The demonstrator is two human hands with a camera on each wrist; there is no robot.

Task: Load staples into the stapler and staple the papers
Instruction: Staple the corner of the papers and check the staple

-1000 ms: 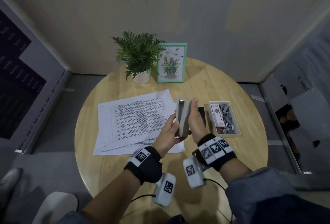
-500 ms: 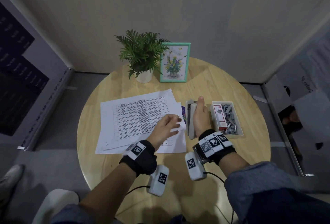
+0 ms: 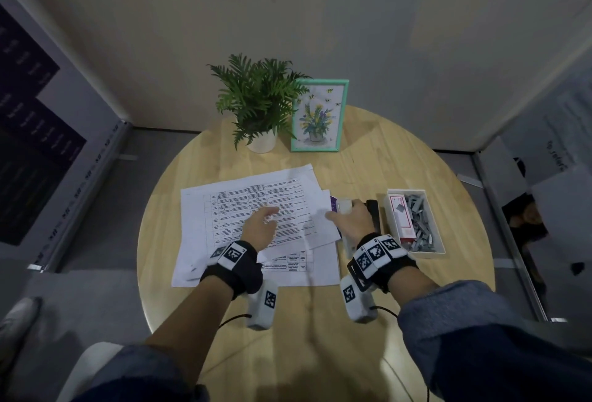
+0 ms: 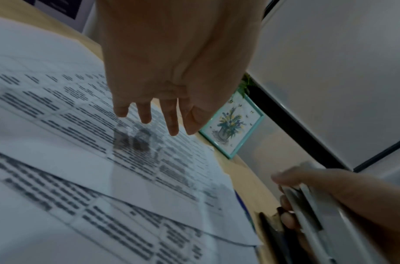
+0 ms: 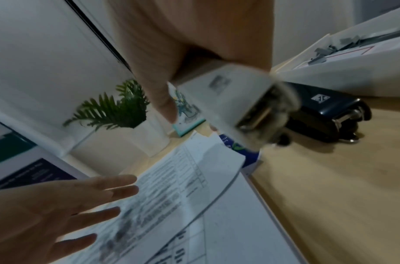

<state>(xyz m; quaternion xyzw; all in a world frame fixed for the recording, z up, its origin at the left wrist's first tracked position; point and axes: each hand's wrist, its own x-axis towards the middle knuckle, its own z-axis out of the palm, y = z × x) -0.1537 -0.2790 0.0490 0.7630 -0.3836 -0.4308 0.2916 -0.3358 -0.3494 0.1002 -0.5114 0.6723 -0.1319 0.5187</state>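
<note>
Several printed papers (image 3: 230, 209) lie loosely stacked on the round wooden table (image 3: 320, 321). My left hand (image 3: 259, 225) is spread over the top sheet with straight fingers (image 4: 146, 114) close above the print, holding nothing. My right hand (image 3: 350, 222) grips a white stapler (image 3: 345, 206) lengthwise, low at the papers' right edge (image 5: 228, 157). The stapler's (image 5: 239, 96) metal front end points away from me. In the left wrist view the right hand (image 4: 330, 187) curls round the stapler (image 4: 307, 201).
A black stapler (image 3: 373, 212) lies just right of my right hand, and is close in the right wrist view too (image 5: 325, 114). Beyond it stands a white tray (image 3: 439, 241) with loose staples (image 3: 419, 219) and a staple box (image 3: 400, 216). A potted plant (image 3: 256, 97) and a framed picture (image 3: 317, 116) stand at the back.
My left hand let go of the white stapler and moved left over the papers, fingers straightening. My right hand lowered the stapler from upright in the air to the papers' right edge.
</note>
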